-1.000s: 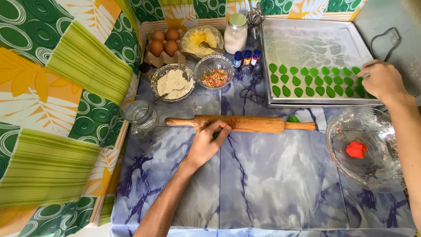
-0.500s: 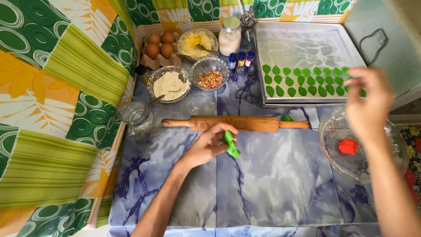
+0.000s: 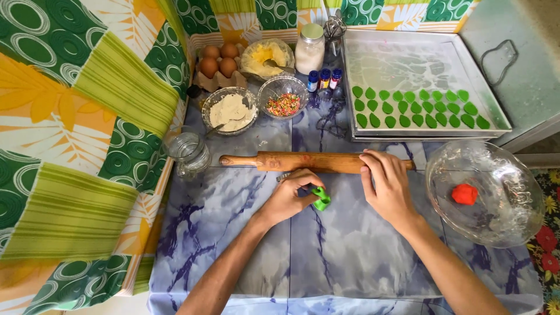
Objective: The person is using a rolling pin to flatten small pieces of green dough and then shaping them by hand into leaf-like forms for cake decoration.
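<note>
My left hand pinches a small piece of green dough just above the blue marbled table top. My right hand lies flat beside it, fingers spread and resting on the wooden rolling pin, which lies crosswise behind both hands. A metal baking tray at the back right holds two rows of green leaf-shaped dough pieces. A glass bowl at the right holds a ball of red dough.
Along the back stand eggs in a carton, a bowl of yellow butter, a white jar, small colouring bottles, a flour bowl and a sprinkles bowl. An empty glass jar stands left. Patterned cloth covers the left.
My right hand came back from the tray and bowl area to the rolling pin. My left hand left the rolling pin and now holds the green dough nearer me.
</note>
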